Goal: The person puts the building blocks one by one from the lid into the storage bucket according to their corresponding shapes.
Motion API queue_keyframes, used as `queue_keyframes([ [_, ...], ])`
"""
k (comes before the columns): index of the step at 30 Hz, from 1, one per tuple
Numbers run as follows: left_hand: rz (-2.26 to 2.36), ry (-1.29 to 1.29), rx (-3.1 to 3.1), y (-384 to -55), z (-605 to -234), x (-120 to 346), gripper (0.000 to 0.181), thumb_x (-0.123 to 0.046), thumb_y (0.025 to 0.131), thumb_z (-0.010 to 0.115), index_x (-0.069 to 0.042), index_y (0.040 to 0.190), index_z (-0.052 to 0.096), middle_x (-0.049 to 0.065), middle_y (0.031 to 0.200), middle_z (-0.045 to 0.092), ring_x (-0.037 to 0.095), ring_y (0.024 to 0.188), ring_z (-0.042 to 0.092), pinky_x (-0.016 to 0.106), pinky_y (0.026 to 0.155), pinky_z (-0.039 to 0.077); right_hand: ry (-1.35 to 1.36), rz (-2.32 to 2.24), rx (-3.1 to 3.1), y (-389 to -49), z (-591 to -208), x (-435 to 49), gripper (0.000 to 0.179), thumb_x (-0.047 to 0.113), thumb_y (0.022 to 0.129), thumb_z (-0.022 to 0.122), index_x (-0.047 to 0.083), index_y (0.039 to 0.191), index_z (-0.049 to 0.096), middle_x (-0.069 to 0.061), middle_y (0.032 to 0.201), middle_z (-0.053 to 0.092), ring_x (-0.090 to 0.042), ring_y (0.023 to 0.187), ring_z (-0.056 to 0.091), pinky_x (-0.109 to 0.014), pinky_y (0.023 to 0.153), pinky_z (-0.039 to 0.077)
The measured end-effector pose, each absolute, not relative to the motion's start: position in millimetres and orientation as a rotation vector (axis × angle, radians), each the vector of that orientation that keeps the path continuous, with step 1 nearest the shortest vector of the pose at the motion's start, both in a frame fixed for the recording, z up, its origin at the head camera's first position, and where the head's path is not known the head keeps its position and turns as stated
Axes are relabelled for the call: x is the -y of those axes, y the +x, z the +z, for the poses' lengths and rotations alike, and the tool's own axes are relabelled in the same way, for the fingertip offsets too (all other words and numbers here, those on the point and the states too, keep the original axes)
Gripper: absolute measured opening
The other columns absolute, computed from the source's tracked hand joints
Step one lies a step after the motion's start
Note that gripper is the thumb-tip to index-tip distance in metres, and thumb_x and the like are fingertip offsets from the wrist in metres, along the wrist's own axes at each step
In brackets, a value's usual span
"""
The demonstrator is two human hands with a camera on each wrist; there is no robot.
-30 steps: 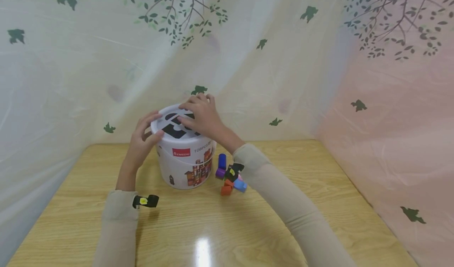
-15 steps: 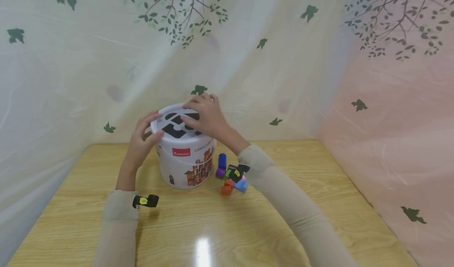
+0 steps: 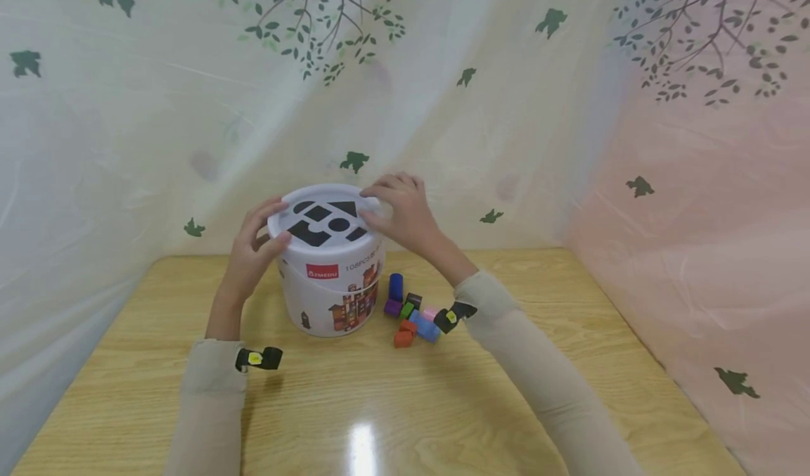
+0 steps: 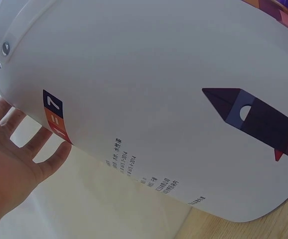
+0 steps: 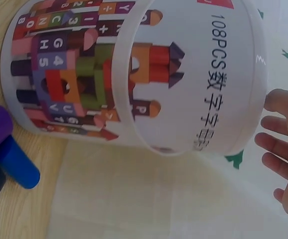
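Observation:
A white bucket (image 3: 319,300) printed with toy buildings stands upright, its white lid (image 3: 299,217) on top. Several dark shaped openings (image 3: 339,224) are cut in the lid. My left hand (image 3: 248,247) rests on the lid's left edge, fingers and thumb spread apart; in the left wrist view its fingertips meet the bucket's side. At the lid's right edge is my right hand (image 3: 408,212), thumb and fingers loosely bent with nothing seen between them. In the right wrist view, the right thumb (image 5: 278,101) is at the rim; whether it touches cannot be told.
Right of the bucket, several small coloured blocks lie together on the wooden table (image 3: 316,406), among them a blue cylinder (image 3: 396,286) and an orange block (image 3: 403,338). A white handle (image 5: 124,89) hangs across the bucket's side. Printed curtains (image 3: 506,131) stand behind and at the sides.
My right hand has moved right, from over the lid to its right edge, uncovering more of the openings and the blocks. The left hand and the bucket stay in place.

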State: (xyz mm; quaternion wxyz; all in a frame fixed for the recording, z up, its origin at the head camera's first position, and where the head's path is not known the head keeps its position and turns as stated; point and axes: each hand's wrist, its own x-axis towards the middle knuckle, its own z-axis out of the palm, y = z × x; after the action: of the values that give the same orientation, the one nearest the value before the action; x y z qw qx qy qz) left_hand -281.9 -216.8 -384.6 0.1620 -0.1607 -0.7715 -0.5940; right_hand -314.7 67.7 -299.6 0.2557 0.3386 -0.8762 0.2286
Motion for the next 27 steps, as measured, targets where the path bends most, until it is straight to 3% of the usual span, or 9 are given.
queue_keyframes([
  [9, -1.699, -0.449, 2.208, -282, -384, 217, 0.058, -0.025, 0.097, 0.062, -0.02, 0.152, 0.047, -0.006, 0.165, 0.03, 0.024, 0.144, 0.035, 0.056, 0.12, 0.037, 0.856, 0.715, 2.332, -321, -321, -101, 0.028, 0.023, 0.09, 0.076, 0.009, 0.114, 0.075, -0.01, 0.116, 0.073, -0.029, 0.113, 0.056, -0.054, 0.111, 0.034],
  [27, -1.698, -0.448, 2.204, -281, -383, 216, 0.058, -0.025, 0.097, 0.062, -0.02, 0.153, 0.046, -0.005, 0.165, 0.029, 0.023, 0.143, 0.036, 0.05, 0.119, 0.039, 0.811, 0.875, 2.55, -327, -383, -142, 0.026, 0.02, 0.09, 0.076, 0.007, 0.113, 0.075, -0.01, 0.113, 0.075, -0.032, 0.116, 0.057, -0.058, 0.109, 0.035],
])
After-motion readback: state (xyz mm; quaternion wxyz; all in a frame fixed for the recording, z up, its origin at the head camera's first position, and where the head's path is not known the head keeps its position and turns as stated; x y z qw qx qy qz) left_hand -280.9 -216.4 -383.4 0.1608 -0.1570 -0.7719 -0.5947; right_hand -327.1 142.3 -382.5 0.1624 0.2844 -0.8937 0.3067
